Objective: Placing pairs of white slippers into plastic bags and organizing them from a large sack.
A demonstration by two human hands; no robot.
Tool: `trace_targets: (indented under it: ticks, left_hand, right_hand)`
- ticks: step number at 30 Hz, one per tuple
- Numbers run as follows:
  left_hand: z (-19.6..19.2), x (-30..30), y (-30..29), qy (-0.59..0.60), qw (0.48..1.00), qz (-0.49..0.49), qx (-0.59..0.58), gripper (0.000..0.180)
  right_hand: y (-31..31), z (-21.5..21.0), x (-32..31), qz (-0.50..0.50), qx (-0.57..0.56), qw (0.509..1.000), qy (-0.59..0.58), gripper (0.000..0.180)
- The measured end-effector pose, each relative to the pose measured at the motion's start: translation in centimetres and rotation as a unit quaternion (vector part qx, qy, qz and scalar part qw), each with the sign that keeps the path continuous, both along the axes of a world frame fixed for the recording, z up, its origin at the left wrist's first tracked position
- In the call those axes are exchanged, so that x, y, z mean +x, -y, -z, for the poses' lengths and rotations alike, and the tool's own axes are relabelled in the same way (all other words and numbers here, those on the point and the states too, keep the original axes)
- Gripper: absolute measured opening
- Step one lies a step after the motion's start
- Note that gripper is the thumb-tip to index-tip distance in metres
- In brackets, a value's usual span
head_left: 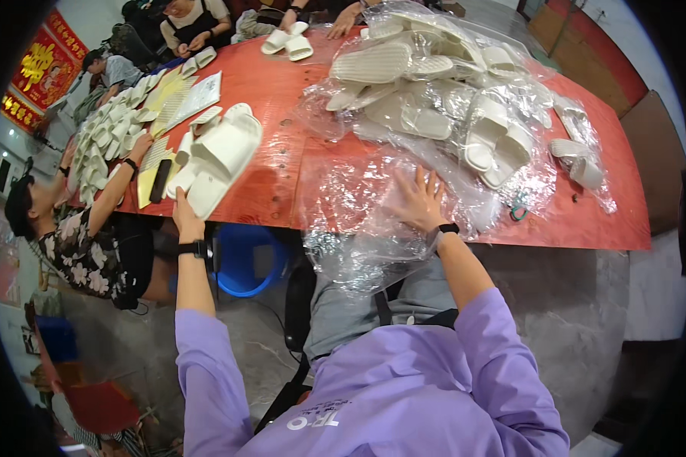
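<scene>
White slippers [232,154], left of centre in the frame: your left hand [188,217] grips them at the heel end, over the table [270,87] edge. Your right hand [419,202] is open, fingers spread on a clear bag [339,194] at centre, seemingly empty. Progress, judged: the bagged pile [427,118] upper right looks done; this pair isn't in a bag yet, and the loose pile [103,148] upper left, beside a co-worker [84,247], looks left to do.
</scene>
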State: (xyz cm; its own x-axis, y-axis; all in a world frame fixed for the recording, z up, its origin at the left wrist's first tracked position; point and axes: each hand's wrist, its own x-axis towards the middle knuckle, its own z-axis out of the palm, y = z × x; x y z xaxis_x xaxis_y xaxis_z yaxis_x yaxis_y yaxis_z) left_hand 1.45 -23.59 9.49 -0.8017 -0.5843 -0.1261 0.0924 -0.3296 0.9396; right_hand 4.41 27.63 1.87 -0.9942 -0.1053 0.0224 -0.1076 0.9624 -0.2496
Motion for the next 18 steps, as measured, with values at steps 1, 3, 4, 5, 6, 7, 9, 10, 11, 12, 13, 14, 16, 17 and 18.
trace_targets:
  ticks: [1, 3, 4, 5, 6, 7, 9, 10, 11, 12, 13, 14, 16, 17, 18]
  left_hand:
    - [0.4, -0.8, -0.5, -0.016, 1.0, 0.005, 0.01, 0.054]
    - [-2.0, -1.8, -11.1, 0.097, 0.992, -0.068, 0.045, 0.056]
    - [-1.0, -1.5, -11.7, 0.085, 0.993, -0.051, -0.07, 0.053]
    - [0.3, -1.1, -11.9, 0.074, 0.979, -0.035, -0.184, 0.051]
    - [0.3, -0.2, -13.9, 0.013, 0.968, 0.065, -0.241, 0.051]
    - [0.3, 0.9, -16.0, -0.05, 0.941, 0.163, -0.293, 0.051]
    - [-4.8, 4.6, -22.4, -0.027, 0.903, 0.348, -0.251, 0.053]
    - [-6.0, 6.5, -24.7, -0.105, 0.849, 0.382, -0.351, 0.058]
    - [-6.7, 8.4, -26.8, -0.182, 0.777, 0.408, -0.443, 0.062]
    - [-8.1, 10.6, -29.0, -0.192, 0.711, 0.403, -0.543, 0.067]
    - [-9.0, 12.3, -30.5, -0.202, 0.633, 0.392, -0.636, 0.071]
    - [-8.7, 13.0, -31.1, -0.207, 0.633, 0.393, -0.634, 0.071]
    - [-7.3, 13.4, -32.2, -0.202, 0.521, 0.355, -0.749, 0.077]
    - [-5.8, 12.6, -32.1, -0.206, 0.52, 0.353, -0.75, 0.077]
    - [-3.3, 11.4, -31.7, -0.184, 0.597, 0.337, -0.705, 0.069]
  right_hand:
    - [0.6, -0.4, 0.0, 0.0, 0.004, 1.0, 0.002, 0.092]
    - [-0.9, -0.3, 0.4, 0.033, 0.009, 0.999, 0.036, 0.093]
    - [-0.1, -0.8, 0.2, 0.029, -0.007, 0.999, 0.036, 0.094]
    - [0.7, -1.2, -0.1, 0.025, -0.006, 0.999, 0.035, 0.094]
    - [0.7, -1.0, -0.1, 0.032, -0.006, 0.999, 0.034, 0.096]
    - [0.7, -0.8, -0.2, 0.037, -0.006, 0.999, 0.032, 0.098]
    - [0.1, -0.5, -0.3, 0.046, 0.006, 0.999, 0.026, 0.098]
    - [0.5, -1.0, -0.4, 0.044, 0.008, 0.998, 0.045, 0.097]
    - [0.6, -1.2, -0.5, 0.043, 0.011, 0.997, 0.064, 0.096]
    - [0.6, -0.6, -0.6, 0.044, 0.014, 0.998, 0.052, 0.094]
    - [0.4, 0.0, -0.7, 0.046, 0.016, 0.998, 0.051, 0.094]
    - [0.3, 0.3, -0.9, 0.045, 0.026, 0.998, 0.041, 0.093]
    - [-0.1, 0.8, -0.7, 0.048, 0.024, 0.998, 0.035, 0.09]
    - [0.2, 0.9, -0.7, 0.049, 0.024, 0.998, 0.03, 0.09]
    - [0.1, 1.3, -0.8, 0.059, 0.024, 0.998, 0.024, 0.091]
